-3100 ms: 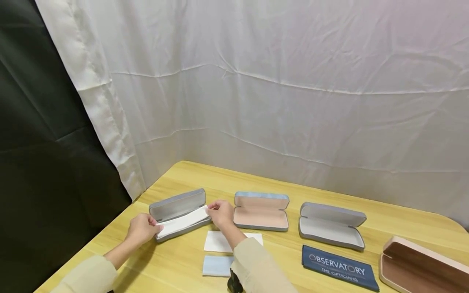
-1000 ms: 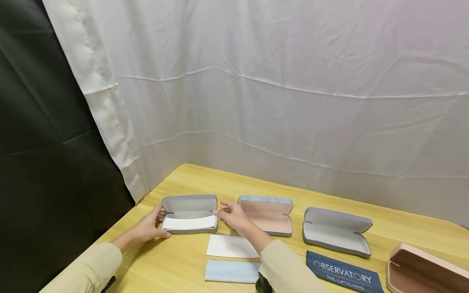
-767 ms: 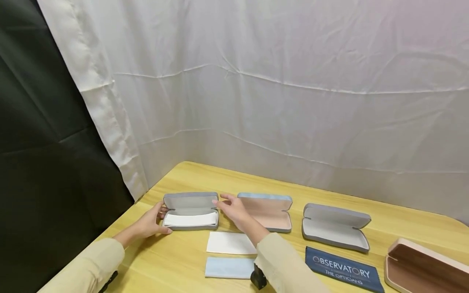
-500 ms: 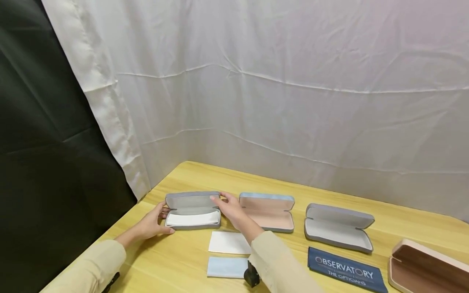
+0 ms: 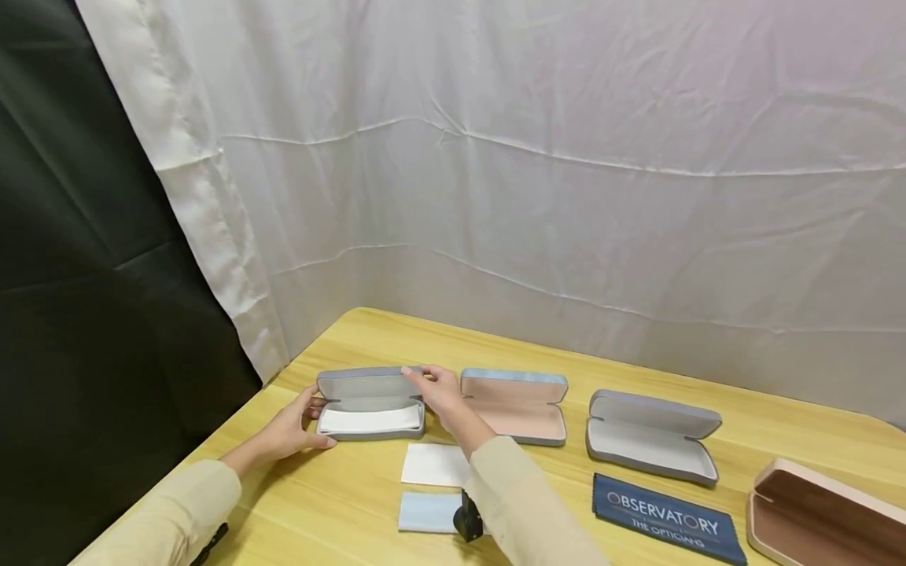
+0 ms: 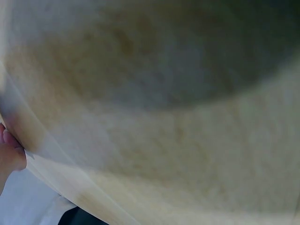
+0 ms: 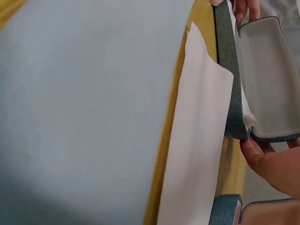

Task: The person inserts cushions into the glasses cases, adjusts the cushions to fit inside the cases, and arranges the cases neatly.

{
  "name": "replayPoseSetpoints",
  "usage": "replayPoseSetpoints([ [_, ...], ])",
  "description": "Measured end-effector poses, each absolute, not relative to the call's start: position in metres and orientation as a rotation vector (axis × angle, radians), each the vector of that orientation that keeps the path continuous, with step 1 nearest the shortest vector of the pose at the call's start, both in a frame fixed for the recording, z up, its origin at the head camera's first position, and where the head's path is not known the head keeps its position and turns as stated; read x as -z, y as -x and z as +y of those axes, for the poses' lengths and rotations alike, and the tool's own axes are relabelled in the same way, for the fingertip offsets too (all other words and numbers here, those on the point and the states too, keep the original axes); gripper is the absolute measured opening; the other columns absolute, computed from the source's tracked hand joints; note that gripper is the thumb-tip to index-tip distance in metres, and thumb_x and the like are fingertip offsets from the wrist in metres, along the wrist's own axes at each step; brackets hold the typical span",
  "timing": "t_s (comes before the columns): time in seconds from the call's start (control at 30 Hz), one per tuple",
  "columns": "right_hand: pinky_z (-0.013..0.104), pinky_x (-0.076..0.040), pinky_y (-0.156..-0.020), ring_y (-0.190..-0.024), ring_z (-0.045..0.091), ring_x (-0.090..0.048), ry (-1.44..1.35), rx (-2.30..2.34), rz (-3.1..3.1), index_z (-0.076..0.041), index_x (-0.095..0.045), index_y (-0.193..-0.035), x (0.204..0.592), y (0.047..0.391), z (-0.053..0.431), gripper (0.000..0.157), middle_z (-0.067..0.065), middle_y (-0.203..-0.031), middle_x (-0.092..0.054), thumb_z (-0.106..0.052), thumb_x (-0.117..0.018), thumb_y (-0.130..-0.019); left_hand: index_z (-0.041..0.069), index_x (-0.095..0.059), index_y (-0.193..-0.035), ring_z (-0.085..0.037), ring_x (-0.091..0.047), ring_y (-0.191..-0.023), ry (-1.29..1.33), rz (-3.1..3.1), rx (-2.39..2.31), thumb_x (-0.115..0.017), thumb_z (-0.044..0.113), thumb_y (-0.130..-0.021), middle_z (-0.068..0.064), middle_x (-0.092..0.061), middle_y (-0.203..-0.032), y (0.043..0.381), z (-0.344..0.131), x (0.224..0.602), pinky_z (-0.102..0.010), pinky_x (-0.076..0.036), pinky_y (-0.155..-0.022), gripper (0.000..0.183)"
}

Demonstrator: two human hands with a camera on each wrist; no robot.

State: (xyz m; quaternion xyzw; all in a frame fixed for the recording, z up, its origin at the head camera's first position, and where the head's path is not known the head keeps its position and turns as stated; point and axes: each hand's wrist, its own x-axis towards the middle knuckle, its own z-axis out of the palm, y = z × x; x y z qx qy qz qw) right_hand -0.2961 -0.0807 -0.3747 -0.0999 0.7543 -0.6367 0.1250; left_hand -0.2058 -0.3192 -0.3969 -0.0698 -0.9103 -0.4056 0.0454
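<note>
A grey glasses case (image 5: pixel 371 387) stands with its lid raised at the left of the table, and a folded white cloth (image 5: pixel 370 421) lies in its base. My left hand (image 5: pixel 286 432) grips the case's left end, thumb at the front corner and fingers behind. At the lid's upper right corner, my right hand (image 5: pixel 440 391) pinches the lid between thumb and fingers. The right wrist view has the case (image 7: pixel 269 75) side-on, with the right hand (image 7: pixel 279 166) at its near end. Mostly blurred tabletop fills the left wrist view, with a hand (image 6: pixel 10 157) at its left edge.
Right of it are three more raised-lid cases: blue with pink lining (image 5: pixel 515 388), grey (image 5: pixel 647 448), and beige with brown lining (image 5: pixel 821 519). In front lie a white cloth (image 5: pixel 430 464), a light blue cloth (image 5: pixel 428 511) and a navy lettered cloth (image 5: pixel 665 519).
Both hands have let go of the white cloth, which now lies in the grey case. The case has turned straighter. My right hand has moved up onto the lid's corner; the left holds the base.
</note>
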Motion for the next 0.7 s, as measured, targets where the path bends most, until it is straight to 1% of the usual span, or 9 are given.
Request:
replayPoseSetpoints([
  [0.1, 0.042, -0.046, -0.092, -0.108, 0.028, -0.054, 0.275, 1.856, 2.178, -0.002, -0.055, -0.124, 0.374, 0.297, -0.081, 0.049, 0.016, -0.127, -0.052, -0.035, -0.062, -0.088, -0.013, -0.02, -0.138, -0.035, -0.053, -0.104, 0.205, -2.781, 1.236, -0.08, 0.008, -0.069, -0.031, -0.052, -0.12, 0.205, -0.319, 0.397, -0.053, -0.036, -0.096, 0.094],
  [0.23, 0.045, -0.044, -0.096, -0.113, 0.032, -0.053, 0.29, 1.84, 2.151, -0.003, -0.055, -0.124, 0.374, 0.3, -0.079, 0.048, 0.017, -0.131, -0.051, -0.036, -0.06, -0.09, -0.012, -0.02, -0.139, -0.035, -0.052, -0.105, 0.196, -2.784, 1.231, -0.08, 0.01, -0.069, -0.03, -0.052, -0.121, 0.205, -0.318, 0.397, -0.053, -0.036, -0.096, 0.095],
  [0.4, 0.046, -0.043, -0.099, -0.117, 0.032, -0.051, 0.319, 1.847, 2.133, -0.002, -0.056, -0.124, 0.374, 0.302, -0.078, 0.047, 0.018, -0.134, -0.049, -0.037, -0.057, -0.091, -0.012, -0.02, -0.139, -0.034, -0.052, -0.106, 0.194, -2.775, 1.247, -0.08, 0.011, -0.069, -0.029, -0.052, -0.121, 0.206, -0.318, 0.398, -0.052, -0.036, -0.097, 0.095],
  [0.6, 0.049, -0.036, -0.104, -0.128, 0.037, -0.041, 0.398, 1.764, 2.093, -0.005, -0.052, -0.129, 0.373, 0.303, -0.073, 0.049, 0.017, -0.141, -0.042, -0.036, -0.055, -0.093, -0.011, -0.021, -0.139, -0.032, -0.053, -0.104, 0.209, -2.764, 1.249, -0.08, 0.01, -0.069, -0.028, -0.053, -0.12, 0.207, -0.317, 0.399, -0.048, -0.038, -0.094, 0.094],
  [0.7, 0.051, -0.033, -0.106, -0.131, 0.038, -0.037, 0.443, 1.72, 2.064, -0.007, -0.052, -0.129, 0.372, 0.304, -0.07, 0.046, 0.016, -0.142, -0.041, -0.036, -0.053, -0.094, -0.011, -0.022, -0.139, -0.03, -0.053, -0.102, 0.222, -2.751, 1.257, -0.08, 0.009, -0.068, -0.028, -0.054, -0.119, 0.206, -0.317, 0.4, -0.045, -0.04, -0.092, 0.093],
])
